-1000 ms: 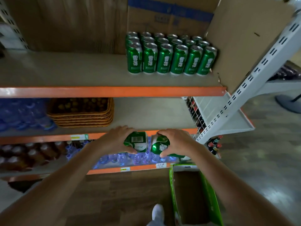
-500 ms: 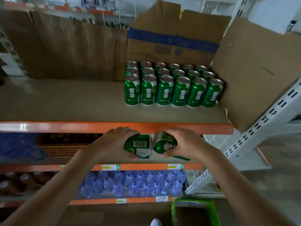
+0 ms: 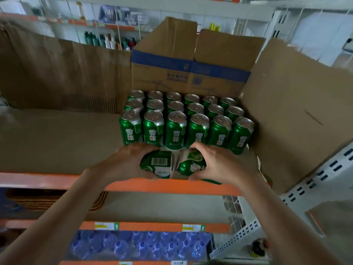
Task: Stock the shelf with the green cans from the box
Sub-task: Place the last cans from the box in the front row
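Note:
My left hand [image 3: 124, 163] grips a green can [image 3: 157, 165] lying sideways, barcode up. My right hand [image 3: 215, 163] grips a second green can [image 3: 192, 165], also tilted on its side. Both cans touch end to end just above the front edge of the top shelf [image 3: 57, 144]. Right behind them stands a block of upright green cans [image 3: 187, 119], three rows deep, on the right part of that shelf. The box the cans come from is out of view.
Brown cardboard boxes [image 3: 191, 60] stand behind and right of the can block. The shelf's orange front rail [image 3: 38, 180] runs under my wrists. Below are a wicker basket [image 3: 47, 199] and wrapped water bottles [image 3: 141, 245]. A white perforated upright [image 3: 315, 184] slants at right.
Both hands rose with their cans from the level of the lower shelves to the front edge of the top shelf. The view tilted up, so the green box on the floor left the frame.

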{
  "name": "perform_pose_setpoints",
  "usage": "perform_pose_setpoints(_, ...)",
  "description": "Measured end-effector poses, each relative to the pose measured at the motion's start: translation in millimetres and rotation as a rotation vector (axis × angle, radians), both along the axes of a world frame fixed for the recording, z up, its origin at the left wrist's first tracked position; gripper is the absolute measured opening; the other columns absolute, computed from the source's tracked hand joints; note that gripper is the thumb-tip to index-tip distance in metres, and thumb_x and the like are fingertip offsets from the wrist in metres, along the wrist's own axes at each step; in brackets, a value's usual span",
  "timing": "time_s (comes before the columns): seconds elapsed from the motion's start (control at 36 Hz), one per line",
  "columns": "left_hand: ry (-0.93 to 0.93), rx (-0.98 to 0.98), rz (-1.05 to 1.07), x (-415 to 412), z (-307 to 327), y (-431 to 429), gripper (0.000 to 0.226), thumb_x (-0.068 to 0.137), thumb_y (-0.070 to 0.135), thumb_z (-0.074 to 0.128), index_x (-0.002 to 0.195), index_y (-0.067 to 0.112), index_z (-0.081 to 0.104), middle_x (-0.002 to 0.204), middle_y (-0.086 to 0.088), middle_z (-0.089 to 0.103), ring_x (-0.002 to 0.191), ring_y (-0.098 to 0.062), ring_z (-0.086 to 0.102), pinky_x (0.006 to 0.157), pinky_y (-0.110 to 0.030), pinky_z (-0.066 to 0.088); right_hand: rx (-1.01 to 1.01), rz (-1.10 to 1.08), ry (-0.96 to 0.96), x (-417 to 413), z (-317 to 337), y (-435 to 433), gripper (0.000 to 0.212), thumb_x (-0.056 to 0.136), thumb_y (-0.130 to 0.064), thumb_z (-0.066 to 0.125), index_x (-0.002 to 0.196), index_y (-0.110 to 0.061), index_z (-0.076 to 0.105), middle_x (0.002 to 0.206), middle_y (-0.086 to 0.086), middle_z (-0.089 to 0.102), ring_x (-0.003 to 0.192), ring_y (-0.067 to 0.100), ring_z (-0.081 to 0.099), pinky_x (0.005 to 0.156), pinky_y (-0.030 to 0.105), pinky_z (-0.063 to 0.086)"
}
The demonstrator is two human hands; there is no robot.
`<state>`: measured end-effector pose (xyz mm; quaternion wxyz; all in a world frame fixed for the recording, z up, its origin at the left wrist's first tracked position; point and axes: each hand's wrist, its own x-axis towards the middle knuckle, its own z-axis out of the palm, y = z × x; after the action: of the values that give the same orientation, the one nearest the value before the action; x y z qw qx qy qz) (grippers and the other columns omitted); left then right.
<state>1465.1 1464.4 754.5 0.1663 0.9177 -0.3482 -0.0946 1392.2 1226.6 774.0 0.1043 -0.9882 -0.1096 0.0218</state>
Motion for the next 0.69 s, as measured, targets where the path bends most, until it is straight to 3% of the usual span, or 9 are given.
perform_pose_setpoints(0.06, 0.006, 0.019, 0.0, 5.0, 0.4, -5.4, 0.103, 0.055, 0.075, 0.06, 0.143, 0.028, 0.032, 0.139, 0.005, 0.044, 0.123, -0.013, 0.042, 0.097, -0.023, 0.036, -0.008, -0.004, -0.005, 3.4, 0.4, -5.3, 0.077, 0.07, -0.056, 0.073, 0.131, -0.025, 0.037, 0.113, -0.003, 0.061, 0.094, 0.016, 0.06, 0.076, 0.033, 0.049)
perform_pose_setpoints(0.14, 0.008, -0.018, 0.021, 14.3, -3.6, -10.8, 0.087, 0.07, 0.052, 0.074, 0.143, 0.029, 0.032, 0.14, 0.006, 0.043, 0.124, -0.012, 0.04, 0.098, -0.025, 0.035, 0.027, -0.009, 0.012, 7.0, 0.9, -11.2, 0.076, 0.07, -0.053, 0.074, 0.132, -0.025, 0.039, 0.119, -0.005, 0.06, 0.099, 0.015, 0.059, 0.081, 0.032, 0.049)
perform_pose_setpoints(0.33, 0.026, -0.058, 0.023, 28.9, -11.0, -15.4, 0.081, 0.069, 0.039, 0.079, 0.139, 0.027, 0.04, 0.136, 0.008, 0.048, 0.122, -0.01, 0.044, 0.097, -0.021, 0.036, 0.07, -0.047, 0.007, 11.3, 1.9, -17.2, 0.076, 0.069, -0.051, 0.076, 0.132, -0.027, 0.042, 0.123, -0.008, 0.058, 0.106, 0.011, 0.056, 0.086, 0.027, 0.046)
perform_pose_setpoints(0.69, 0.079, -0.102, 0.04, 47.4, -29.1, -3.5, 0.081, 0.065, 0.034, 0.083, 0.135, 0.024, 0.045, 0.13, 0.005, 0.053, 0.115, -0.007, 0.048, 0.093, -0.017, 0.039, 0.072, -0.082, 0.01, 20.1, 2.0, -8.4, 0.079, 0.068, -0.051, 0.077, 0.135, -0.028, 0.041, 0.128, -0.01, 0.056, 0.113, 0.009, 0.053, 0.091, 0.024, 0.042)
